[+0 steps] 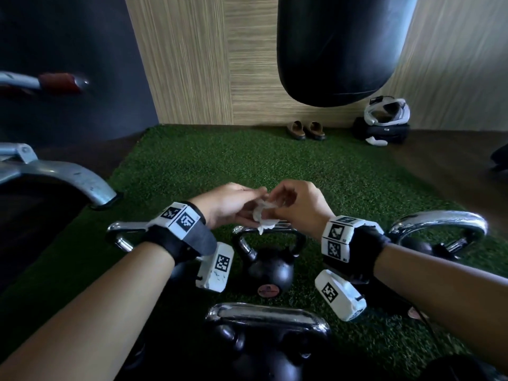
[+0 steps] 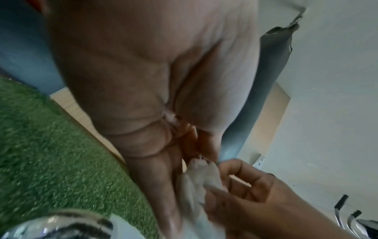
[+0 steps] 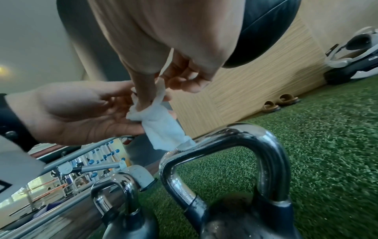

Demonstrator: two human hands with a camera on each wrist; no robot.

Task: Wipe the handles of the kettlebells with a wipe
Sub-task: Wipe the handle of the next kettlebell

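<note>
Both hands meet above the middle kettlebell (image 1: 268,266), working a crumpled white wipe (image 1: 262,215) between them. My left hand (image 1: 233,204) holds the wipe against its fingers, and my right hand (image 1: 294,202) pinches the wipe's upper part. In the right wrist view the wipe (image 3: 161,127) hangs down and its lower corner touches the chrome handle (image 3: 241,135) of that kettlebell. A second kettlebell's handle (image 1: 266,314) lies nearest me. A third handle (image 1: 439,221) is at the right, and another (image 1: 121,233) shows under my left wrist.
Green turf (image 1: 220,160) covers the floor. A black punching bag (image 1: 335,48) hangs ahead. A pair of brown slippers (image 1: 305,130) and a white-and-black headset (image 1: 384,119) sit by the wooden wall. A grey metal machine frame (image 1: 68,174) stands at the left.
</note>
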